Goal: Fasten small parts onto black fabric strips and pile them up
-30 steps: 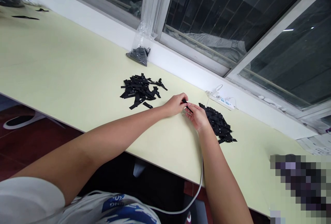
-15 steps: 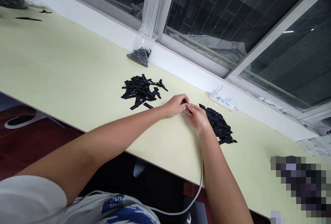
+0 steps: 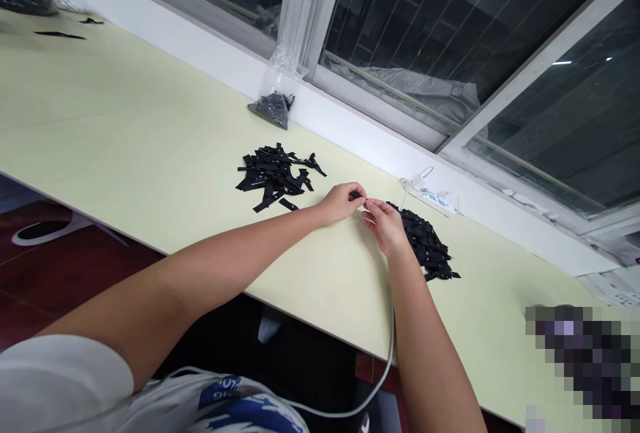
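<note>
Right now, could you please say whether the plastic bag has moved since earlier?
No, the bag sits at the same spot by the white ledge.

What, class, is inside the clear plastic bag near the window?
Dark pieces fill the bottom of the clear plastic bag. Anything beneath the outermost ones is covered and cannot be seen.
</note>
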The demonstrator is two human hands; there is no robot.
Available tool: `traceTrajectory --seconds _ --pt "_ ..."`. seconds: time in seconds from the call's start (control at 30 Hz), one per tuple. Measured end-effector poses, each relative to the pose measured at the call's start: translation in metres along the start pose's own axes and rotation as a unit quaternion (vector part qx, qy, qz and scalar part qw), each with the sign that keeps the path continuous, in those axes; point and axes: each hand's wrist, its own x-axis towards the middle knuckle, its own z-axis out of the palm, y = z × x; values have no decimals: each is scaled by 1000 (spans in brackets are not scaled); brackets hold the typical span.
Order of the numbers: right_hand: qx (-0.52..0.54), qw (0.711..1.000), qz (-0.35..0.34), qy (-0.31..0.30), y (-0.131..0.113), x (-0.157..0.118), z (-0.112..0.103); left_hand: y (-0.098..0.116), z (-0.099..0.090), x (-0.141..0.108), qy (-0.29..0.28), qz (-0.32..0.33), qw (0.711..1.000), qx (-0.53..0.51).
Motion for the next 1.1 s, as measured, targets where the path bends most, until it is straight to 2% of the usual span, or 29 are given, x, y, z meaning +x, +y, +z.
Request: traceTrajectory --seconds 0.1,0.23,0.37,0.47,0.57,0.7,0.77,0.83,0.97,1.1 --pt "-13 1000 -15 20 -1 1 -3 2 0 1 -5 -59 997 -45" --pt "-5 998 -25 52 -3 2 -8 6 -2 3 -7 -148 978 -145" --pt "-51 992 -71 96 -3 5 -10 9 -4 3 1 -180 968 -175" --pt "-99 980 -116 131 -6 9 -18 6 -4 4 -5 -190 969 -158" --pt "-187 949 -137 215 -13 14 -44 -2 -3 7 12 -176 978 -115" --pt "-388 833 -132 372 -18 19 -101 -13 -3 11 54 -125 988 -65" --pt "-414 813 -107 394 -15 21 -126 -17 -3 12 60 -109 991 -55" --pt "-419 807 -95 405 -10 23 -143 -19 -4 12 62 -92 992 -52" --pt "-409 795 -74 441 -8 21 -153 -21 -7 15 90 -70 992 -57" --pt "-410 786 -114 448 -15 14 -131 -19 -23 26 129 -75 987 -53"
